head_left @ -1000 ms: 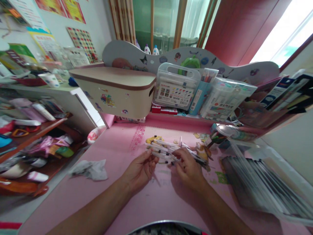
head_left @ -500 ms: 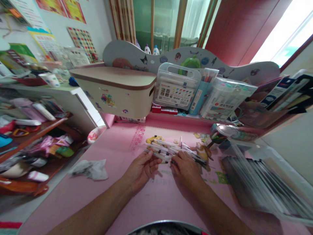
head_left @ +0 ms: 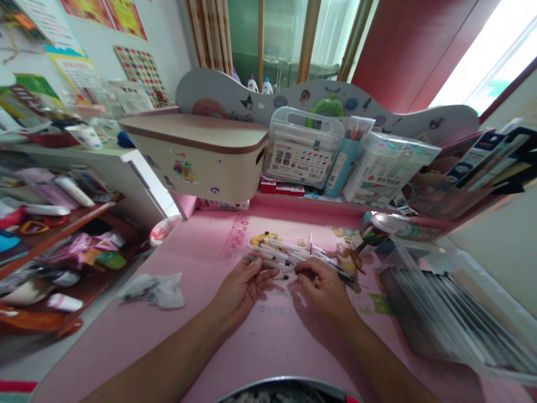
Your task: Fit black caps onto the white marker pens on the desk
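Observation:
A loose pile of white pens (head_left: 304, 253) with dark caps and ends lies on the pink desk. My left hand (head_left: 245, 282) is at the pile's near left side, thumb and fingers closed around a thin pen (head_left: 248, 257) that pokes out past the thumb. Close by on the right, my right hand (head_left: 323, 285) has its thumb and index finger pinched at the pile's near edge. A small dark bit shows at its fingertips, too little to name. The two hands are a short gap apart.
A crumpled white tissue (head_left: 155, 291) lies left on the pink desk (head_left: 168, 347). On the right stands a clear plastic bin (head_left: 470, 358) full of dark-edged sheets or sleeves. Behind, a shelf carries a beige lidded box (head_left: 210, 168) and clear marker cases (head_left: 304, 151).
My right hand has lifted and turned slightly, its thumb and index finger now pinched together. My left hand keeps nearly the same place.

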### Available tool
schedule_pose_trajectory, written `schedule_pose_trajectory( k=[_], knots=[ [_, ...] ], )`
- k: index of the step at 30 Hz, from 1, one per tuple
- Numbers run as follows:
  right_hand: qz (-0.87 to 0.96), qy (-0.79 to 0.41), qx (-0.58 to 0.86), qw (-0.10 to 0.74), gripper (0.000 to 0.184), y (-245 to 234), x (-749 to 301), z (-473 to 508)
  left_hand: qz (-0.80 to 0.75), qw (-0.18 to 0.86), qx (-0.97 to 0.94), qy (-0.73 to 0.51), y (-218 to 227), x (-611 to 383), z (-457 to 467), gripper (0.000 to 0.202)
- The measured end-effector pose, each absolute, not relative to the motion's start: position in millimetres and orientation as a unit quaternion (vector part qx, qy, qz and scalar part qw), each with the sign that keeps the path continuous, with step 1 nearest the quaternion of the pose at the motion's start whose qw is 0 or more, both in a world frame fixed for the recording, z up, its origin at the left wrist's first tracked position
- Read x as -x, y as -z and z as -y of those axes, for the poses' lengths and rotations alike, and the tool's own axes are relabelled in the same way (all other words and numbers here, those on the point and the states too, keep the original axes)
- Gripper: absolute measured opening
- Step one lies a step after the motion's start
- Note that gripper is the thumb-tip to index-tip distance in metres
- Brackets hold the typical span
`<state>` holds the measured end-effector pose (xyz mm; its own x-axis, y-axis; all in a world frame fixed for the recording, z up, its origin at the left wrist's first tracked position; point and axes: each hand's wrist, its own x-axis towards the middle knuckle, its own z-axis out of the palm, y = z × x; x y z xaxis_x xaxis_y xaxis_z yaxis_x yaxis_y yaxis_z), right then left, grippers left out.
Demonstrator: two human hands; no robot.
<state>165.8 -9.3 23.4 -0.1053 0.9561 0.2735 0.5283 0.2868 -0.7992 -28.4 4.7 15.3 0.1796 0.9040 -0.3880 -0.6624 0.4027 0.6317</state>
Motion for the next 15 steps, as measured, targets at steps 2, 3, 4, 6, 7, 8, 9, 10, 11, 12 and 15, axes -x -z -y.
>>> schedule_pose_trajectory(
  k=[2, 3, 4, 6, 7, 8, 9, 10, 11, 12, 15],
  knots=[
    [0.667, -0.303, 0.53, 0.428, 0.018, -23.5, -165.1, 9.8, -0.369, 0.749, -0.168, -0.524, -14.5, 28.3, -4.7, 0.011],
    [0.657, -0.311, 0.529, 0.437, 0.018, -23.3, -164.6, 10.0, -0.367, 0.749, -0.171, -0.524, -14.3, 28.3, -4.7, 0.012],
    [0.652, -0.317, 0.529, 0.442, 0.017, -23.1, -164.1, 10.3, -0.366, 0.749, -0.174, -0.524, -14.2, 28.3, -4.6, 0.013],
    [0.646, -0.323, 0.529, 0.446, 0.018, -22.9, -163.0, 10.9, -0.365, 0.749, -0.179, -0.522, -14.7, 28.0, -4.3, 0.014],
    [0.646, -0.324, 0.529, 0.445, 0.018, -22.9, -162.5, 11.2, -0.365, 0.749, -0.181, -0.522, -15.2, 27.7, -4.1, 0.014],
    [0.647, -0.322, 0.53, 0.444, 0.019, -23.0, -162.1, 11.5, -0.366, 0.748, -0.182, -0.523, -15.9, 27.4, -3.8, 0.015],
    [0.648, -0.319, 0.531, 0.444, 0.019, -23.1, -161.7, 11.8, -0.368, 0.747, -0.183, -0.523, -16.6, 27.1, -3.5, 0.015],
    [0.65, -0.314, 0.53, 0.445, 0.019, -23.3, -161.4, 12.1, -0.37, 0.746, -0.183, -0.522, -17.3, 26.7, -3.2, 0.015],
    [0.651, -0.31, 0.529, 0.448, 0.019, -23.6, -161.1, 12.3, -0.373, 0.745, -0.184, -0.521, -17.8, 26.4, -3.0, 0.015],
    [0.651, -0.307, 0.528, 0.451, 0.019, -23.8, -161.0, 12.4, -0.376, 0.744, -0.185, -0.521, -18.2, 26.2, -2.7, 0.015],
    [0.642, -0.312, 0.533, 0.455, 0.016, -24.3, -160.6, 12.9, -0.376, 0.741, -0.191, -0.522, -18.6, 25.8, -2.3, 0.015]
  ],
)
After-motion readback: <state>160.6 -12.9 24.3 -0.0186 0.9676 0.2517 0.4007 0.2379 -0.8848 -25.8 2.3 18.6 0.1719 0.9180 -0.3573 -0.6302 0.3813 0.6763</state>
